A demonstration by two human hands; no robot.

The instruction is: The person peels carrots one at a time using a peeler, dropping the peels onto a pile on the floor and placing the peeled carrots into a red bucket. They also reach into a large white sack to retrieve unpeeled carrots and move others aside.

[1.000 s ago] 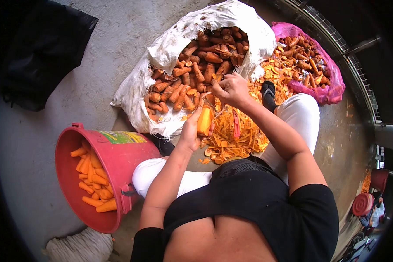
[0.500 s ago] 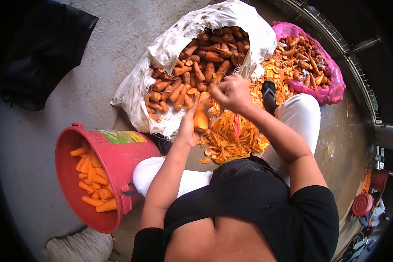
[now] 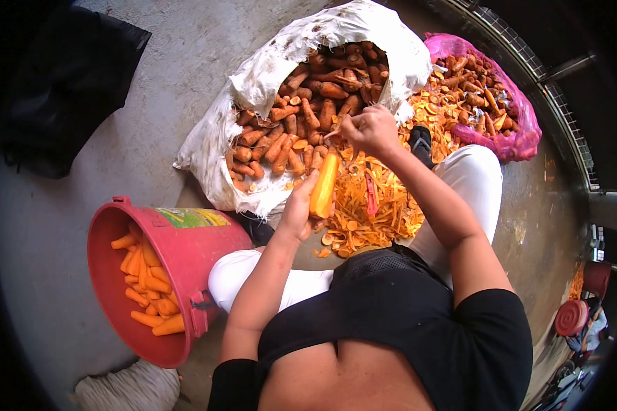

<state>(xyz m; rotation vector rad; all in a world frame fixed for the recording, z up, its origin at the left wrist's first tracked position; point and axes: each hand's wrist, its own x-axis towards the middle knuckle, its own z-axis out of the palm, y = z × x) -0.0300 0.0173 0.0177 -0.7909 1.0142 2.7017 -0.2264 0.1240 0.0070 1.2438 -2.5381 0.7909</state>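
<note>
My left hand (image 3: pixel 299 207) is wrapped round a peeled orange carrot (image 3: pixel 324 185), held tilted with its far end up. Just beyond that end, my right hand (image 3: pixel 372 130) is closed on a thin tool whose shape is blurred. Beneath both hands lies a heap of orange peelings (image 3: pixel 373 219), with a red-handled item (image 3: pixel 371 193) on it. Unpeeled carrots (image 3: pixel 329 90) fill the open white sack (image 3: pixel 216 130) in front of me. Peeled carrots (image 3: pixel 146 274) lie inside the tipped red bucket (image 3: pixel 206 240) on the left.
A pink sack (image 3: pixel 524 123) of carrots and scraps stands at the right back. Black cloth (image 3: pixel 65 89) lies at the left. A pale sack (image 3: pixel 127 388) is below the bucket. Another person (image 3: pixel 591 329) is at the far right beside a red lid (image 3: pixel 571 317).
The carrot has come into fuller view, its side more exposed in my left hand. My right hand has shifted slightly up and away from the carrot.
</note>
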